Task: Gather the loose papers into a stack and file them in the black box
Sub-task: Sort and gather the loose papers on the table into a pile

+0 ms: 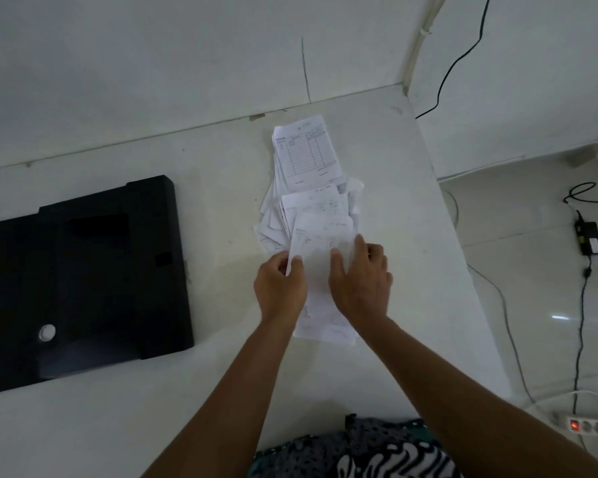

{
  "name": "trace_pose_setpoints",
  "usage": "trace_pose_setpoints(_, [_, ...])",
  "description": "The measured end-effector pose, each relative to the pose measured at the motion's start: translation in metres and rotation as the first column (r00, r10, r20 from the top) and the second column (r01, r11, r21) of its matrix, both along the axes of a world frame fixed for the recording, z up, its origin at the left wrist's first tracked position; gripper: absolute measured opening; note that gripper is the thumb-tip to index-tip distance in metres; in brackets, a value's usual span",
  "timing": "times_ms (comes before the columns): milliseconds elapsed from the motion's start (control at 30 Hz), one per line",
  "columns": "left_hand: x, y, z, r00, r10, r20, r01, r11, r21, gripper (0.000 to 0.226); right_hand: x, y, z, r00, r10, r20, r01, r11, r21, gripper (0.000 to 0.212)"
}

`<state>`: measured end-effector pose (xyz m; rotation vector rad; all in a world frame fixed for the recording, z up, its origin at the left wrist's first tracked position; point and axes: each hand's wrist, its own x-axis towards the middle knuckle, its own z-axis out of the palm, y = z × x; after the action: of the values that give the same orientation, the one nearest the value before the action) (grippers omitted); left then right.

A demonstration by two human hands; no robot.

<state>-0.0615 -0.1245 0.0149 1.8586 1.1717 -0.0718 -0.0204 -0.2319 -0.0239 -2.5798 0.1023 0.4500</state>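
A spread of loose white papers (306,157) with printed forms lies on the white table, running from the far wall toward me. My left hand (279,286) pinches the left edge of the nearest sheet (320,236). My right hand (361,277) rests on that sheet's right side, its fingers bent over the paper. More sheets show below my hands. The black box (83,281) lies flat to the left with its lid closed, apart from the papers, with a round white button near its front.
The white table (411,236) ends at its right edge, with the tiled floor below. On the floor lie black cables, a power adapter (590,238) and a power strip (582,425) with a red light. A wall stands behind the table.
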Motion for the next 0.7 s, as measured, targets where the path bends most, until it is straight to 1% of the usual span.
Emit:
trace_pose_setpoints(100, [0.004, 0.018, -0.004, 0.999, 0.038, -0.008, -0.037, 0.987, 0.159, 0.045, 0.021, -0.004, 0.003, 0.997, -0.07, 0.027, 0.07, 0.997, -0.032, 0.061])
trace_pose_setpoints(133, [0.007, 0.027, -0.006, 1.0, 0.026, -0.006, -0.024, 0.979, 0.202, 0.049, 0.03, -0.006, 0.003, 0.997, -0.063, 0.031, 0.065, 0.997, -0.038, 0.061])
trace_pose_setpoints(200, [0.018, 0.044, -0.01, 0.999, -0.021, -0.026, 0.027, 0.97, 0.241, 0.055, 0.049, -0.007, 0.004, 0.999, -0.024, 0.034, 0.025, 0.999, -0.039, 0.059])
trace_pose_setpoints(267, [0.031, 0.057, -0.016, 0.997, -0.072, -0.032, 0.077, 0.967, 0.242, 0.056, 0.064, 0.003, 0.004, 1.0, -0.008, 0.028, 0.008, 1.0, -0.01, 0.056])
trace_pose_setpoints(300, [0.038, 0.06, -0.018, 0.996, -0.09, -0.02, 0.092, 0.97, 0.226, 0.051, 0.07, 0.01, 0.004, 1.0, -0.004, 0.026, 0.004, 1.0, 0.007, 0.055])
trace_pose_setpoints(367, [0.05, 0.06, -0.019, 0.994, -0.108, 0.031, 0.102, 0.981, 0.167, 0.028, 0.077, 0.027, 0.004, 0.999, 0.034, 0.014, -0.034, 0.999, 0.025, 0.056])
trace_pose_setpoints(400, [0.053, 0.058, -0.02, 0.991, -0.118, 0.063, 0.108, 0.984, 0.141, 0.02, 0.077, 0.034, 0.003, 0.998, 0.068, 0.011, -0.069, 0.997, 0.024, 0.057])
trace_pose_setpoints(433, [0.056, 0.057, -0.021, 0.989, -0.115, 0.096, 0.102, 0.986, 0.128, 0.019, 0.077, 0.039, 0.002, 0.996, 0.092, 0.02, -0.092, 0.995, 0.023, 0.059])
trace_pose_setpoints(500, [0.059, 0.059, -0.024, 0.99, -0.084, 0.115, 0.066, 0.986, 0.152, 0.023, 0.081, 0.042, 0.003, 0.996, 0.065, 0.056, -0.067, 0.997, 0.026, 0.06])
trace_pose_setpoints(600, [0.066, 0.075, -0.029, 0.996, -0.032, 0.081, 0.014, 0.979, 0.206, 0.049, 0.099, 0.033, 0.001, 0.996, -0.037, 0.079, 0.033, 0.998, 0.058, 0.059])
trace_pose_setpoints(633, [0.07, 0.08, -0.029, 0.997, -0.037, 0.072, 0.021, 0.978, 0.205, 0.054, 0.106, 0.032, -0.001, 0.996, -0.051, 0.072, 0.045, 0.995, 0.087, 0.058])
trace_pose_setpoints(700, [0.083, 0.085, -0.028, 0.995, -0.064, 0.078, 0.049, 0.982, 0.185, 0.055, 0.119, 0.035, -0.001, 0.996, -0.065, 0.053, 0.055, 0.983, 0.175, 0.05])
